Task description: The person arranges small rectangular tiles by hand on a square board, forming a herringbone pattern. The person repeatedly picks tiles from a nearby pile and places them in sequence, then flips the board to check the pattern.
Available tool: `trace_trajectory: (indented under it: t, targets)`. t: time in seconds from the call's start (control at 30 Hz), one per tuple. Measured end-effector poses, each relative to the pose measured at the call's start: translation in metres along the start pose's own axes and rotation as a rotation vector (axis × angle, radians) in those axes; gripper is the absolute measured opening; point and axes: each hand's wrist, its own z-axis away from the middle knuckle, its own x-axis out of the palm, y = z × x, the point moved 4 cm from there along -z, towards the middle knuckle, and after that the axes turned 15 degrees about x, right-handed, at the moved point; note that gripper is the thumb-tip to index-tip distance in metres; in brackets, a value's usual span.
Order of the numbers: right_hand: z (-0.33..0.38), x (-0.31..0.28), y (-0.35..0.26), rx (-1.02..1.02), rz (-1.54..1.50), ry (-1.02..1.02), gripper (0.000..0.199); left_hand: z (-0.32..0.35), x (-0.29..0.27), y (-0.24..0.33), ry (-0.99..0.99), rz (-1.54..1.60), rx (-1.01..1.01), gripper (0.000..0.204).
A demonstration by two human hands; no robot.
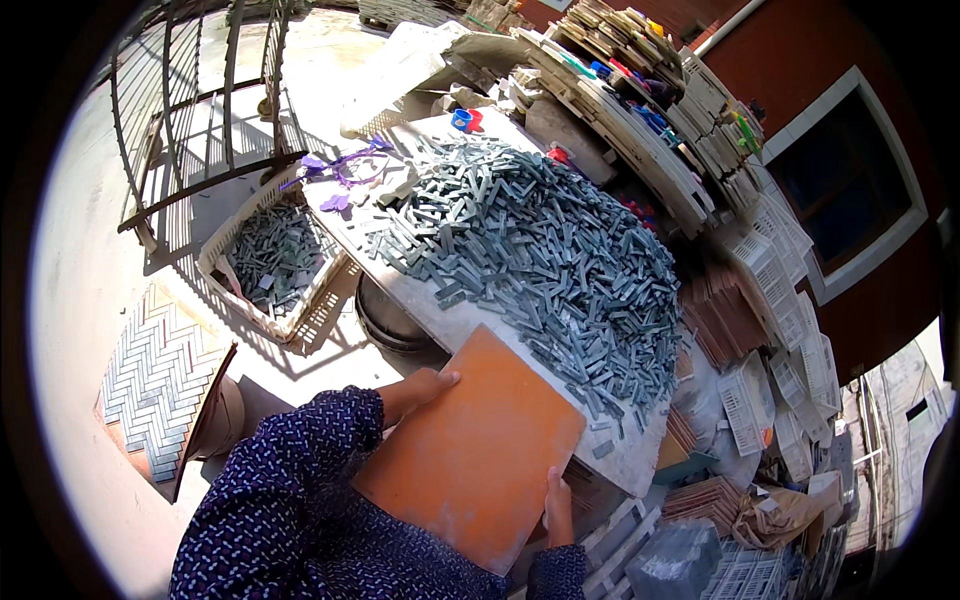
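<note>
A flat, square orange board [475, 450] is held between my two hands, tilted over the near edge of the table. My left hand [418, 392] grips its left edge with the thumb on top. At the right edge, my right hand [558, 510] has its thumb against the board, and its other fingers are mostly hidden underneath. Just beyond the board, a big heap of small grey-green stone strips [540, 250] covers much of the pale table [440, 312]. Several loose strips lie near the board's far corner.
Left of the table sits a cream plastic crate [215, 255] of strips, near a black bucket [385, 320]. A board with herringbone-laid strips [165, 375] rests on a round support at far left. Stacked boards [620, 130], white crates [745, 400] and tile stacks [720, 315] crowd the right.
</note>
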Motion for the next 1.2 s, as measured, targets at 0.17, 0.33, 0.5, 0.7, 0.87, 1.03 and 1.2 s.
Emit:
trace_trajectory:
  t: [0.17,0.33,0.5,0.7,0.87,1.03,1.2]
  targets:
    - [0.062,-0.008,-0.115,-0.431,0.642,0.631,0.053,0.006,0.000,-0.003,-0.226,0.505,0.041,0.056]
    - [0.023,0.074,-0.193,-0.775,0.795,0.371,0.050,-0.020,0.000,-0.015,-0.201,0.674,-0.003,0.060]
    - [-0.014,0.098,-0.182,-0.763,0.667,0.500,0.050,-0.011,0.003,0.000,-0.212,0.658,0.053,0.061]
    - [0.011,0.107,-0.185,-0.896,0.594,0.594,0.047,-0.036,0.000,-0.012,-0.146,0.689,-0.002,0.060]
    - [0.009,0.109,-0.176,-0.832,0.585,0.591,0.047,-0.043,-0.008,-0.028,-0.042,0.546,-0.047,0.058]
    - [0.007,0.102,-0.182,-0.829,0.560,0.602,0.045,-0.045,-0.011,0.001,-0.138,0.650,-0.093,0.053]
    - [0.002,0.090,-0.182,-0.838,0.461,0.490,0.043,-0.046,-0.007,-0.001,-0.127,0.571,-0.054,0.053]
